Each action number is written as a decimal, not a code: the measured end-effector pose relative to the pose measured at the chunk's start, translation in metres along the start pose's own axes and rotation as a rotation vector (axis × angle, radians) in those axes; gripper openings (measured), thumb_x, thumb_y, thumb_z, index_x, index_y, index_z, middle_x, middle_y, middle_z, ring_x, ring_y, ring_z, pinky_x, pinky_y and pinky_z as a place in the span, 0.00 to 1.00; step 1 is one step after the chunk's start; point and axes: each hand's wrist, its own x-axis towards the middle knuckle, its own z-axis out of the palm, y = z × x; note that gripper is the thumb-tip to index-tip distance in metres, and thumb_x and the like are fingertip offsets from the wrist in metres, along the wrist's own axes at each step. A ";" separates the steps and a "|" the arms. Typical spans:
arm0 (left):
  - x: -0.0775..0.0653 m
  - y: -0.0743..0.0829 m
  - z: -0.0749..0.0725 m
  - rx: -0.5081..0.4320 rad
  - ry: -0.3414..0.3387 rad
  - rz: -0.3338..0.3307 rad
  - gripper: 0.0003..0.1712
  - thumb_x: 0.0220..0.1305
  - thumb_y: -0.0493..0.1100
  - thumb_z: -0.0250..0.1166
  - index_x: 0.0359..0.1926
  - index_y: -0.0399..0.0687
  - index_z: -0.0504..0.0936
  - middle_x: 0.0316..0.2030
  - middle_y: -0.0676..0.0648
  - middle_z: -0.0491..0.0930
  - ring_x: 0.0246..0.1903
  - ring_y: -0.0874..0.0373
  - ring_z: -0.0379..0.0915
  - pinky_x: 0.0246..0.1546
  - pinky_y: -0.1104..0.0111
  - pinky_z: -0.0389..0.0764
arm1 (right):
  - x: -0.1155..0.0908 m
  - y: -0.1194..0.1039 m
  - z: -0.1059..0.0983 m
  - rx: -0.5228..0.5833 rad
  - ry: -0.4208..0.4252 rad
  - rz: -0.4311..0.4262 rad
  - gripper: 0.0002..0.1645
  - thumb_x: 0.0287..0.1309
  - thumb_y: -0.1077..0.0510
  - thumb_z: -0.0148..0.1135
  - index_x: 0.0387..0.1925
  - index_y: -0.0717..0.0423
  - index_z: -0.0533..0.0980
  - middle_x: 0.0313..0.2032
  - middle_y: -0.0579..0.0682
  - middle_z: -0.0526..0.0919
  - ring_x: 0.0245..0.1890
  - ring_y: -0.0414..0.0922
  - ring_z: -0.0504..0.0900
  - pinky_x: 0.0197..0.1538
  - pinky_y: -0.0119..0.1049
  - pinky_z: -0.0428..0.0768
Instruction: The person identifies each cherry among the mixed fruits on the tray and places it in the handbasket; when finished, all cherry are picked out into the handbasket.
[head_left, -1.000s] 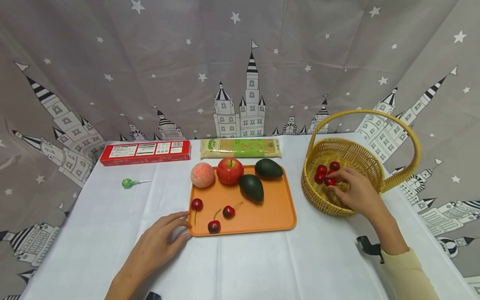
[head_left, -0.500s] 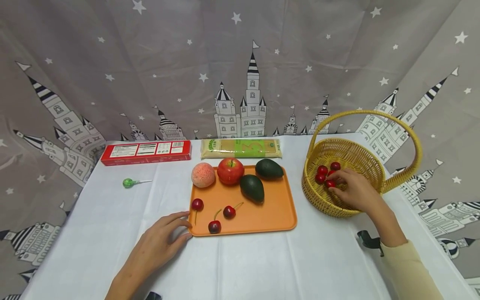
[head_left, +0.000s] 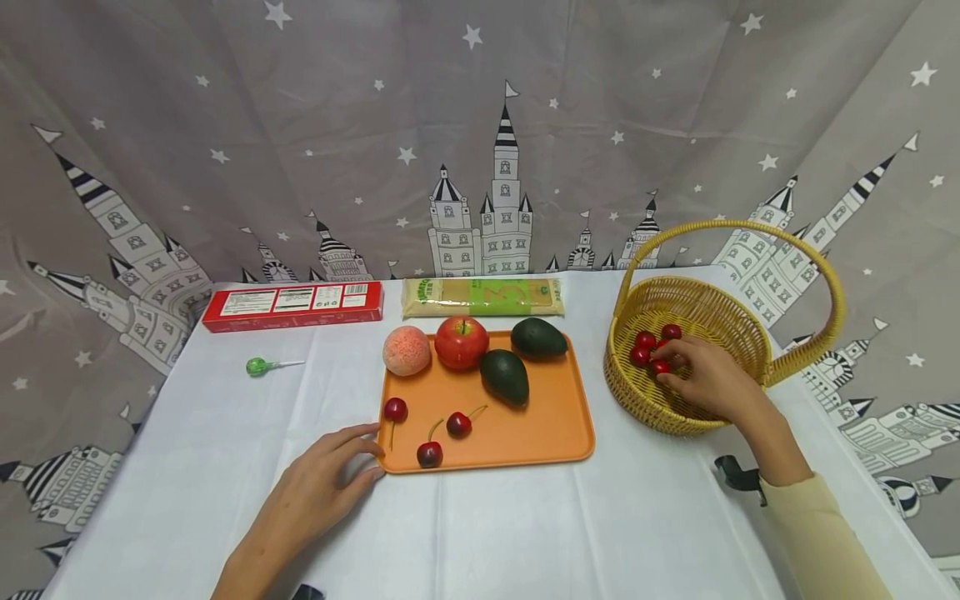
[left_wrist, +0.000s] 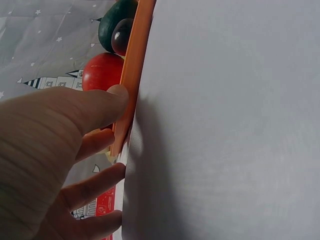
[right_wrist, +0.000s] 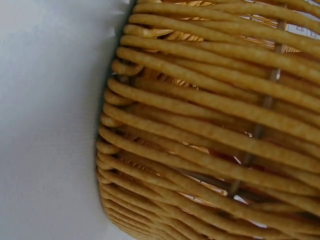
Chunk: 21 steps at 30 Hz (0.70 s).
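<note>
My left hand (head_left: 318, 487) rests at the near-left corner of an orange tray (head_left: 551, 433), its thumb and fingertips touching the rim. In the left wrist view the thumb (left_wrist: 102, 106) lies against the tray edge, and the other fingers are spread. My right hand (head_left: 712, 375) reaches into a yellow wicker basket (head_left: 637, 408) and pinches a red cherry (head_left: 660, 367) among several others (head_left: 645, 339). On the tray lie three stemmed cherries (head_left: 459, 425), a peach (head_left: 407, 350), an apple (head_left: 461, 342) and two avocados (head_left: 505, 377). Only basket weave (right_wrist: 200, 110) shows in the right wrist view, hiding the right fingers.
A red box (head_left: 292, 306) and a noodle packet (head_left: 482, 297) lie along the back of the white-covered table. A green lollipop (head_left: 257, 367) is at the left. The basket's tall handle (head_left: 825, 283) arches over its bowl. A grey castle-print curtain (head_left: 360, 125) hangs behind.
My right hand has shifted very slightly among the cherries, its fingers staying low in the basket. The left hand and the tray stay in place.
</note>
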 end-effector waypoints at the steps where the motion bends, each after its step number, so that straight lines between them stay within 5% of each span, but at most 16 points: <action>1: 0.000 0.000 0.000 0.000 0.001 0.000 0.15 0.54 0.50 0.79 0.43 0.58 0.87 0.60 0.49 0.81 0.60 0.47 0.76 0.60 0.46 0.78 | 0.000 0.000 0.000 0.001 -0.001 -0.001 0.18 0.57 0.58 0.74 0.50 0.54 0.82 0.45 0.57 0.84 0.43 0.53 0.83 0.46 0.55 0.85; 13: 0.000 0.000 0.000 0.003 0.001 -0.001 0.16 0.54 0.50 0.79 0.44 0.58 0.87 0.60 0.49 0.81 0.60 0.47 0.76 0.59 0.45 0.78 | -0.001 -0.002 -0.002 0.006 0.015 0.006 0.19 0.58 0.57 0.74 0.50 0.56 0.82 0.45 0.56 0.86 0.48 0.57 0.82 0.52 0.59 0.81; 21: 0.000 0.000 -0.001 0.000 -0.003 -0.001 0.16 0.55 0.50 0.79 0.44 0.58 0.87 0.60 0.49 0.81 0.60 0.47 0.76 0.60 0.45 0.78 | -0.005 -0.027 -0.010 -0.001 0.134 -0.028 0.21 0.59 0.56 0.73 0.54 0.51 0.81 0.49 0.56 0.84 0.49 0.58 0.82 0.52 0.60 0.82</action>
